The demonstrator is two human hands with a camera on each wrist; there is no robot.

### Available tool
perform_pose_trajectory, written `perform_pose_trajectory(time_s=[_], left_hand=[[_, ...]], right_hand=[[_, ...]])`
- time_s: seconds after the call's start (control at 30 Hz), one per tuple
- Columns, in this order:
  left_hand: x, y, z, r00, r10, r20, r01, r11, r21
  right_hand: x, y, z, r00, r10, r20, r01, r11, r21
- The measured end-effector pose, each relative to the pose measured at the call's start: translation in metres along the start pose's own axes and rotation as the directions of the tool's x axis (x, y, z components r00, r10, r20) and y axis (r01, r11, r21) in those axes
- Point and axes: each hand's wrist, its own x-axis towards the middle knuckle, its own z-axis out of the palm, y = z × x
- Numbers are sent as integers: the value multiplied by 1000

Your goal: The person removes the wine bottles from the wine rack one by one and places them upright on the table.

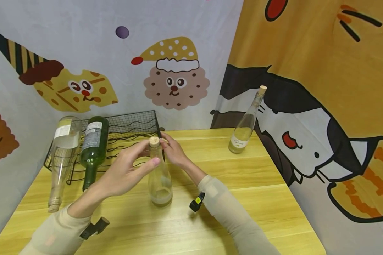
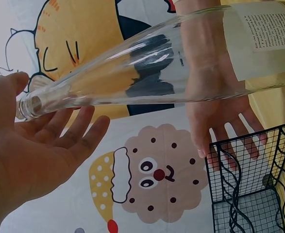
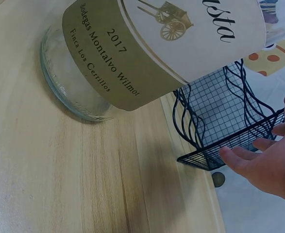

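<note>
A clear wine bottle (image 1: 160,187) with a cork stands upright on the table. Its cream and gold label (image 3: 147,43) faces the right wrist camera. My left hand (image 1: 124,170) is at the bottle's neck (image 2: 50,99), thumb on the near side, fingers loosely spread behind it. Beyond the bottle, my right hand (image 1: 175,150) reaches to the right end of a black wire rack (image 1: 131,124); its extended fingers (image 3: 244,158) are right at the mesh side. In the rack's left part lie a clear bottle (image 1: 64,152) and a green bottle (image 1: 94,145), necks toward me.
Another corked clear bottle (image 1: 242,132) stands at the back right of the wooden table (image 1: 242,191). Cartoon-printed curtains (image 1: 185,21) hang behind the table and along its right side.
</note>
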Motion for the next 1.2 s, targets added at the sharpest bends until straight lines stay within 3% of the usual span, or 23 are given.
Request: perform_pose_trajectory(time_s=[0.23, 0.4, 0.53, 0.87, 1.2], left_hand=[[-1, 0, -3, 1000, -6, 23, 7, 1000, -21], [-5, -3, -6, 1000, 16, 2, -16, 1000, -16], [-8, -5, -12, 1000, -3, -17, 3, 1000, 3], [-15, -5, -34, 994, 15, -111, -17, 1000, -11], [-33, -17, -62, 979, 19, -205, -12, 999, 32]], right_hand=[[1, -2, -2, 1000, 14, -5, -14, 1000, -5], [2, -1, -3, 1000, 18, -10, -18, 1000, 25], [2, -2, -3, 999, 32, -11, -31, 999, 39], [2, -2, -3, 999, 46, 3, -46, 999, 29], [-2, -2, 0, 998, 58, 8, -59, 997, 43]])
